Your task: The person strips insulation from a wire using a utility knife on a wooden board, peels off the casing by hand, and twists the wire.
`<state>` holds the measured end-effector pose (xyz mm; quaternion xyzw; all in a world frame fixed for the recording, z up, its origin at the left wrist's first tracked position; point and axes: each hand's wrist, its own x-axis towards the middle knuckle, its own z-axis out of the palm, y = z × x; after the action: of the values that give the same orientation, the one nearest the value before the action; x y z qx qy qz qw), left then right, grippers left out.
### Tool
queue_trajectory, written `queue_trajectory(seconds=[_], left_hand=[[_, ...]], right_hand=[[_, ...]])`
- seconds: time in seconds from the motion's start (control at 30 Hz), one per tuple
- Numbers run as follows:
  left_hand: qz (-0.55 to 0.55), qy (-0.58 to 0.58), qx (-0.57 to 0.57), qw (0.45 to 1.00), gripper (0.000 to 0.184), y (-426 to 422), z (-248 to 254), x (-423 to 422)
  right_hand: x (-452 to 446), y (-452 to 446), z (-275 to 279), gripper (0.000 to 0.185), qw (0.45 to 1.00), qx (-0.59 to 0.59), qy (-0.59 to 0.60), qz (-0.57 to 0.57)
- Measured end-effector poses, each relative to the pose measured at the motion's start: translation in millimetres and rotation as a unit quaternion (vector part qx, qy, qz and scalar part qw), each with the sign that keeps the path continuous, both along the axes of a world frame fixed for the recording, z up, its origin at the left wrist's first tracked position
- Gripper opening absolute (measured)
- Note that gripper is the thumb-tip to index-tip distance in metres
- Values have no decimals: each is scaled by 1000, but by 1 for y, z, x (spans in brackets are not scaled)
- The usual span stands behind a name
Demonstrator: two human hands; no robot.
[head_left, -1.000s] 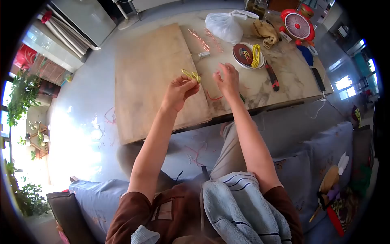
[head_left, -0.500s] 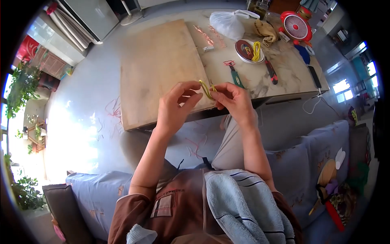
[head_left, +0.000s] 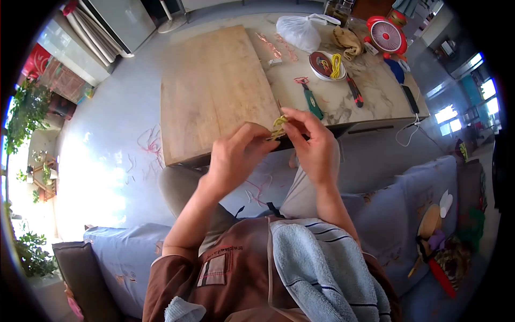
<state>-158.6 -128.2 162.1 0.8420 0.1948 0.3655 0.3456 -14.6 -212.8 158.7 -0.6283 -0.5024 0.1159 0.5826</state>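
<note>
A small yellow cord bundle (head_left: pixel 278 127) is held between both hands, just in front of the table's near edge. My left hand (head_left: pixel 236 155) pinches its left side, with the fingers slightly blurred. Thumb and fingers of my right hand (head_left: pixel 311 142) close on its right side. Beyond my right hand, a green-handled tool (head_left: pixel 313 104) with red strands at its tip lies on the marble-patterned table. Farther back, a round dish (head_left: pixel 323 66) holds more yellow cord (head_left: pixel 336 65). A wooden board (head_left: pixel 214 91) lies left of the tool.
A red-and-black tool (head_left: pixel 354 91), a white plastic bag (head_left: pixel 299 33), a tan cloth (head_left: pixel 347 42), a red fan (head_left: pixel 387 36) and a black phone-like object (head_left: pixel 410 99) are on the table. Reddish strands (head_left: pixel 151 144) lie on the floor.
Both hands have come together and moved nearer the body with the yellow cord. My right hand, earlier apart from it, has taken hold. The green-handled tool has come into fuller view.
</note>
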Motion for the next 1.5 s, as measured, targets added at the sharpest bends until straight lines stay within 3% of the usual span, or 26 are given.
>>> queue_trajectory(seconds=[0.07, 0.17, 0.27, 0.4, 0.5, 0.6, 0.77, 0.87, 0.97, 1.07, 1.2, 1.37, 1.47, 1.5], left_hand=[[19, -54, 98, 994, 24, -12, -15, 4], [20, -62, 211, 975, 29, -21, -28, 8], [-20, -66, 102, 992, 33, -23, -31, -5], [45, -34, 54, 997, 43, -15, -14, -9], [-49, -31, 171, 984, 45, -1, -6, -3], [-51, -26, 194, 979, 45, 3, -7, -3], [-41, -23, 171, 984, 42, -5, -13, -2], [-52, -26, 156, 986, 43, -6, -15, -3], [-96, -22, 184, 978, 45, -1, -16, -5], [-110, -5, 221, 969, 47, -1, -10, -4], [-90, 33, 254, 963, 46, -3, -14, 0], [-56, -22, 337, 939, 41, 2, -31, 9], [-58, -51, 371, 925, 39, 7, -37, 12], [-62, -57, 380, 921, 39, 8, -38, 12]], right_hand=[[-4, 4, -18, 19, 968, 30, 244, 54], [-3, 0, -29, 23, 884, -19, 436, 166], [-4, -4, -35, 23, 893, -36, 414, 175], [-7, -9, -28, 22, 881, -68, 426, 191], [-13, -12, -21, 23, 844, -75, 476, 234], [-13, -18, -20, 25, 779, -65, 557, 281], [-15, -29, -25, 30, 713, -99, 640, 269], [-18, -33, -27, 29, 710, -131, 654, 226], [-12, -34, -43, 26, 649, -73, 671, 351], [-26, -29, -20, 17, 750, -150, 622, 166], [-28, -23, -27, 18, 782, -141, 593, 133], [-28, -26, -34, 18, 762, -119, 619, 147], [-27, -28, -45, 17, 687, -102, 677, 243], [-29, -29, -44, 17, 697, -104, 671, 230]])
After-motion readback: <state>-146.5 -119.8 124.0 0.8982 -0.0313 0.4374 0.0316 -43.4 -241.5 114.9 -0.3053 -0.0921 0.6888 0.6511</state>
